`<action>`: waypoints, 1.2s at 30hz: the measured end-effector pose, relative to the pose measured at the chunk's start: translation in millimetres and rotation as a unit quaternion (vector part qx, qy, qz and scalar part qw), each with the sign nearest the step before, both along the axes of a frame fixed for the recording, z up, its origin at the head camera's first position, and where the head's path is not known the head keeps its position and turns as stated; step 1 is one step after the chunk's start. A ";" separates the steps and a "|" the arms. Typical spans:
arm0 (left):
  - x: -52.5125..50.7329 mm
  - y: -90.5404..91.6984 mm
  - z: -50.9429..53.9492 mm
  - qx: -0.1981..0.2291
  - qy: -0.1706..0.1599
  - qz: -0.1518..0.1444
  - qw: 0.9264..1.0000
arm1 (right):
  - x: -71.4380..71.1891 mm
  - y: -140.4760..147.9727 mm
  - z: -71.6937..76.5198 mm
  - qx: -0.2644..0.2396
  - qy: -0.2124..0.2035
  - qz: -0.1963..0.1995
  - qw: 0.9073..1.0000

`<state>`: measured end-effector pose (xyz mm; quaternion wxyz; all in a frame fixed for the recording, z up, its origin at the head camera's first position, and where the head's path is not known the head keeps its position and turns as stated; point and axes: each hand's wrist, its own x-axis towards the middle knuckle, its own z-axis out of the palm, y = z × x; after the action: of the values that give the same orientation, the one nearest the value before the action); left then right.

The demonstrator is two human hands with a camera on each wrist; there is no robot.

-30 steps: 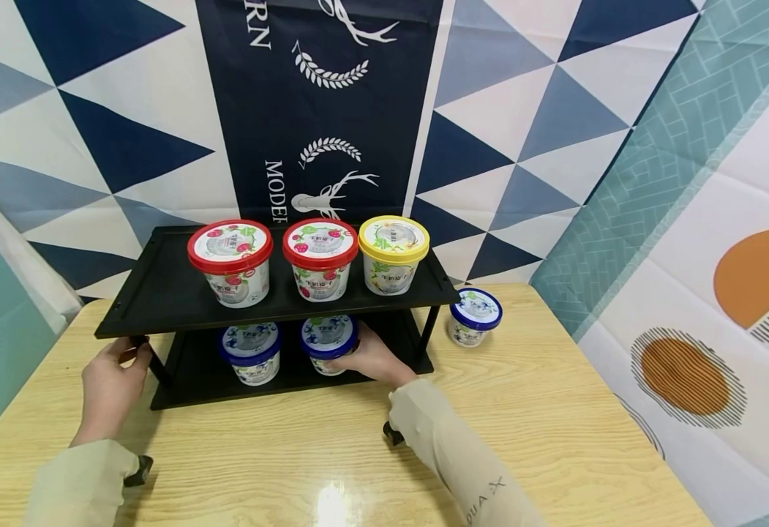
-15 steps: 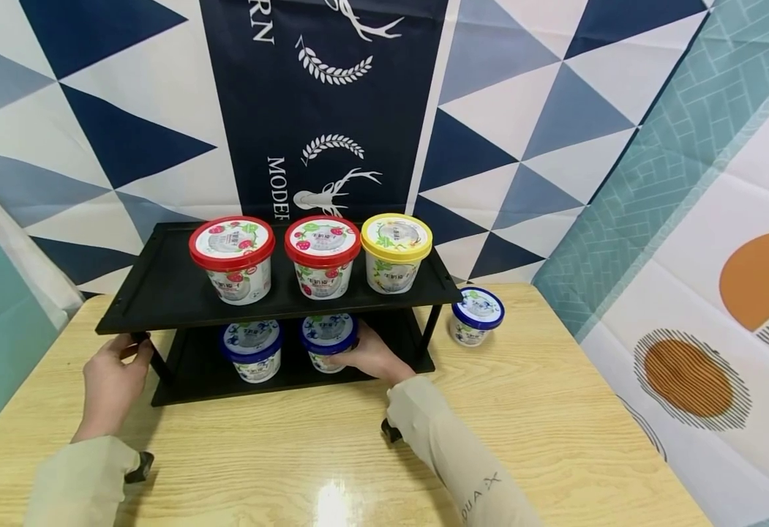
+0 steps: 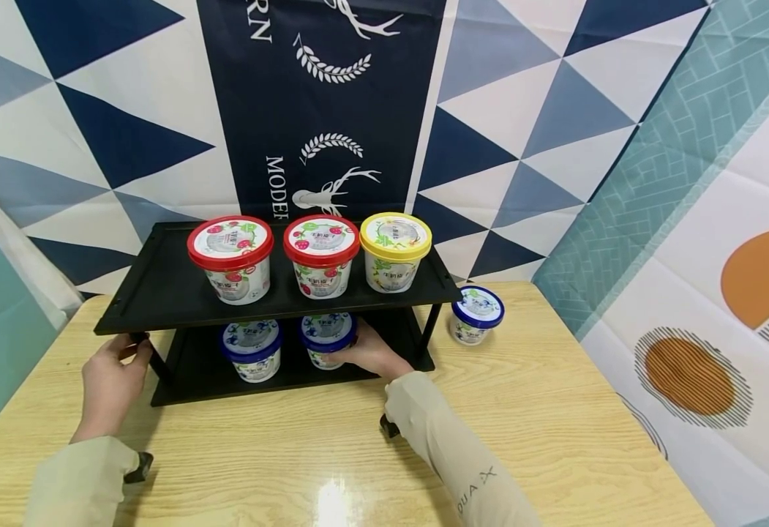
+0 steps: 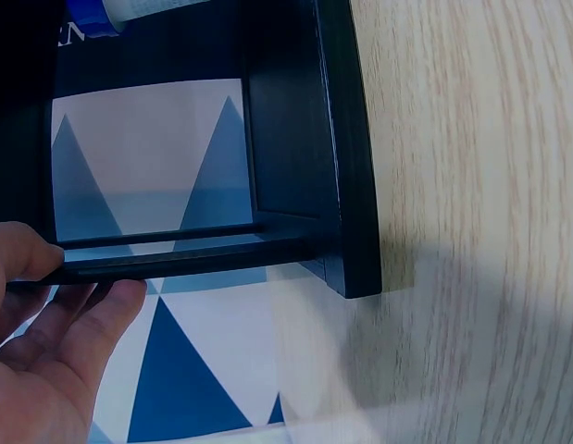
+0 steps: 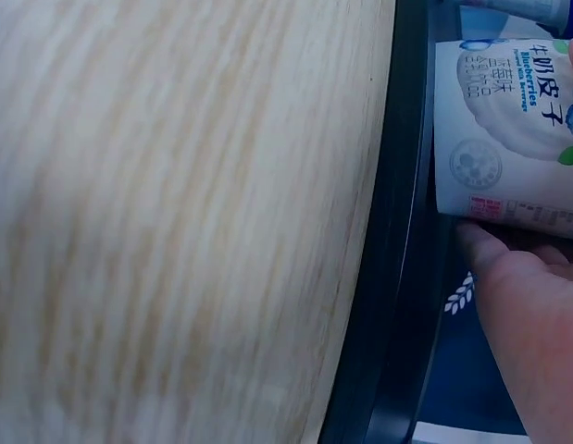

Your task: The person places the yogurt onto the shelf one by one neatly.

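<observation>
On the lower shelf of the black two-tier rack (image 3: 180, 307), my right hand (image 3: 374, 356) grips a blue-lidded blueberry cup (image 3: 327, 342) from its right side. The right wrist view shows the printed side of that blueberry cup (image 5: 517, 139), with the right hand (image 5: 536, 324) at its base. My left hand (image 3: 113, 380) pinches the rack's front left post. In the left wrist view, the thumb and fingertips of the left hand (image 4: 45, 361) close round that thin black post (image 4: 193, 261). Another blue-lidded cup (image 3: 252, 353) stands upright to the left of the gripped one.
Two red-lidded cups, one on the left (image 3: 231, 260) and one mid-shelf (image 3: 322, 256), stand on the upper tier beside a yellow-lidded cup (image 3: 395, 252). A third blue-lidded cup (image 3: 477, 315) sits on the wooden table (image 3: 279, 454), right of the rack. Patterned cloth (image 3: 483, 139) hangs behind.
My right hand and the blueberry cup in it have shifted very slightly back on the lower shelf. The left hand keeps its hold on the post.
</observation>
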<state>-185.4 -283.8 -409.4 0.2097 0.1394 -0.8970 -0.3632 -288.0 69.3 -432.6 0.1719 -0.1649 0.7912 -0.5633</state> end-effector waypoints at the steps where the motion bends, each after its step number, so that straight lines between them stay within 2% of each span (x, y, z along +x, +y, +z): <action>1: 0.0 0.0 -0.3 0.000 -0.001 0.000 1.000 | -2.5 0.4 -4.4 0.000 -0.001 -0.004 1.000; 4: 0.1 0.2 -0.5 -0.002 0.000 0.000 1.000 | -5.3 1.5 -10.8 0.004 0.005 -0.016 1.000; 12: 0.2 0.2 0.5 -0.002 0.002 0.002 1.000 | -5.2 2.0 -10.6 0.007 0.029 -0.020 0.999; 26: -0.5 0.7 0.3 -0.007 0.002 0.002 1.000 | -4.7 -4.5 -10.5 0.027 0.032 -0.022 0.999; 36: -0.5 -0.3 -0.5 -0.001 -0.004 0.002 1.000 | -3.5 -7.3 -12.3 0.020 0.033 -0.022 0.999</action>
<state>-185.9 -284.1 -409.9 0.2071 0.1424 -0.8981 -0.3610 -291.5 62.0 -444.9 0.1362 -0.1621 0.8113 -0.5450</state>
